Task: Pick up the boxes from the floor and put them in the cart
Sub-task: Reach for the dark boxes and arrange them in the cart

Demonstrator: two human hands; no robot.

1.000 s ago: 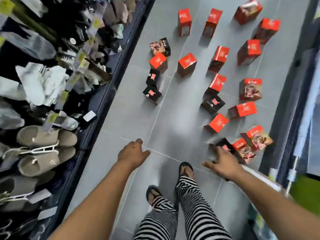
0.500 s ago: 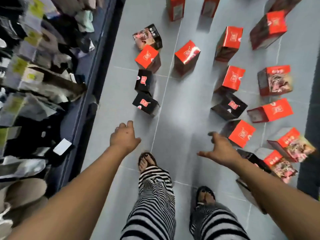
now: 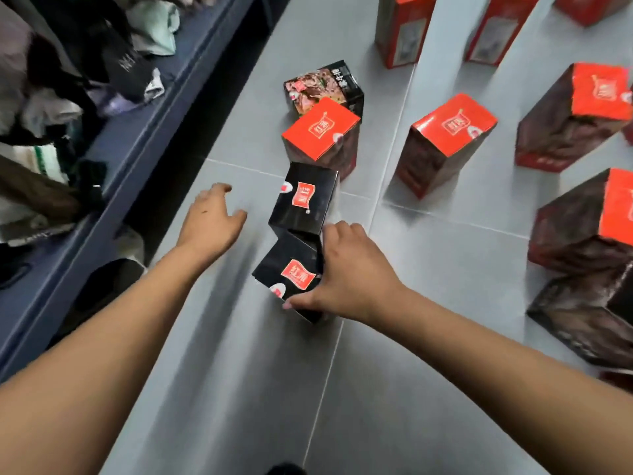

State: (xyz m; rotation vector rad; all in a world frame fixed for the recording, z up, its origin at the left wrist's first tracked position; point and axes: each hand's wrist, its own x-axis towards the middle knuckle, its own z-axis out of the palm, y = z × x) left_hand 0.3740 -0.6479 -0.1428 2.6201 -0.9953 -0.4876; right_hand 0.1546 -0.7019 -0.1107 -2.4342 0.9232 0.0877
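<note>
Grey tiled floor [image 3: 239, 389] of a shop aisle; shelf [image 3: 161, 108] along the left, heaped with clothes [image 3: 150, 25]. Red boxes [image 3: 448, 132] standing about the floor. Two black ones touching, nearer in. Right hand [image 3: 349, 275] curled round the near black box [image 3: 291, 269], thumb at its near edge. Left hand [image 3: 212, 221] spread wide, empty, just beside the far black box [image 3: 305, 197]. Half a second ago both hands empty, short of these boxes; now lower and closer.

On your left, a dark blue shelf [image 3: 120, 156] holds jumbled clothing [image 3: 157, 29]; grey floor tiles [image 3: 239, 389] run beneath you.
</note>
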